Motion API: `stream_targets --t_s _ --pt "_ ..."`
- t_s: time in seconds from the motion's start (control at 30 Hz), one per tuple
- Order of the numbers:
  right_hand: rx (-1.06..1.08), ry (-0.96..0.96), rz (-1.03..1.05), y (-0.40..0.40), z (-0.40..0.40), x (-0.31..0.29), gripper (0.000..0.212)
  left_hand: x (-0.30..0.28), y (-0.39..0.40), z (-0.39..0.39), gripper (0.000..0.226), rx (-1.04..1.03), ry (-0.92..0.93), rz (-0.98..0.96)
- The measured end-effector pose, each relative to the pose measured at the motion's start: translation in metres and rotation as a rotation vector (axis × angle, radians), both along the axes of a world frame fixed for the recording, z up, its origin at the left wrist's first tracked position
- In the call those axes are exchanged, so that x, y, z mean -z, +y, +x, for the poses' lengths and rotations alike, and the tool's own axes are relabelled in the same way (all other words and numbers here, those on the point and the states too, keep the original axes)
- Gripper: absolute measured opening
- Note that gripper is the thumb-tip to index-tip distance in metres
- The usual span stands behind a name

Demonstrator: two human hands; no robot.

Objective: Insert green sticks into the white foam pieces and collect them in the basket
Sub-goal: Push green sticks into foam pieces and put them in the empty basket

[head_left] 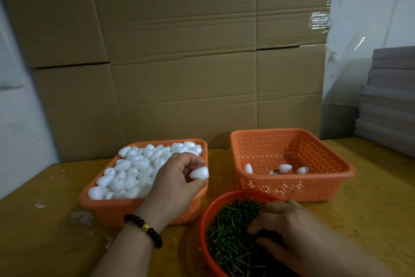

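Observation:
My left hand [177,178] holds one white foam piece [199,173] in its fingertips above the right edge of the orange tray [96,207], which is heaped with several white foam pieces [134,171]. My right hand [289,229] rests palm down in the round red bowl [205,216] of green sticks [229,238], fingers curled into the pile; whether it grips a stick is hidden. The orange basket [332,186] at the right holds three foam pieces [284,168].
A cardboard wall [179,52] stands right behind the baskets. A stack of grey boards [390,97] sits at the far right. White foam crumbs [82,217] lie on the yellow wooden table [45,231] at the left.

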State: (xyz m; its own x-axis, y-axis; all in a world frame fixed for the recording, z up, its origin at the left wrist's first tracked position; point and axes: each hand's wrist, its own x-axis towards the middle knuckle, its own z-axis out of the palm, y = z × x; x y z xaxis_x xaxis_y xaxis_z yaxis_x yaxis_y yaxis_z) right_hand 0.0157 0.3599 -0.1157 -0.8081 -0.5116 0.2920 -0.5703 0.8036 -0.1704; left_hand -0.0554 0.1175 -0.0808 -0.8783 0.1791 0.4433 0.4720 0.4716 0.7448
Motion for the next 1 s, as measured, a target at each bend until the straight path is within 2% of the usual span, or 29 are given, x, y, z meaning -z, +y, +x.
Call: stream_targets --t_s 0.3,0.5,0.8,1.0 --pt "0.013 0.021 0.0 0.0 0.003 0.001 0.029 0.006 0.014 0.007 0.038 0.163 -0.113 0.083" --pt "0.043 0.042 -0.018 -0.001 0.006 -0.001 0.028 0.007 0.016 0.008 0.037 0.216 -0.119 0.105" --pt "0.038 0.16 -0.08 -0.005 0.009 -0.004 0.023 0.011 0.023 0.009 0.052 0.268 -0.228 0.214" --pt "0.028 0.259 -0.192 -0.007 0.009 -0.002 0.008 0.009 0.026 0.01 0.057 0.298 -0.196 0.289"
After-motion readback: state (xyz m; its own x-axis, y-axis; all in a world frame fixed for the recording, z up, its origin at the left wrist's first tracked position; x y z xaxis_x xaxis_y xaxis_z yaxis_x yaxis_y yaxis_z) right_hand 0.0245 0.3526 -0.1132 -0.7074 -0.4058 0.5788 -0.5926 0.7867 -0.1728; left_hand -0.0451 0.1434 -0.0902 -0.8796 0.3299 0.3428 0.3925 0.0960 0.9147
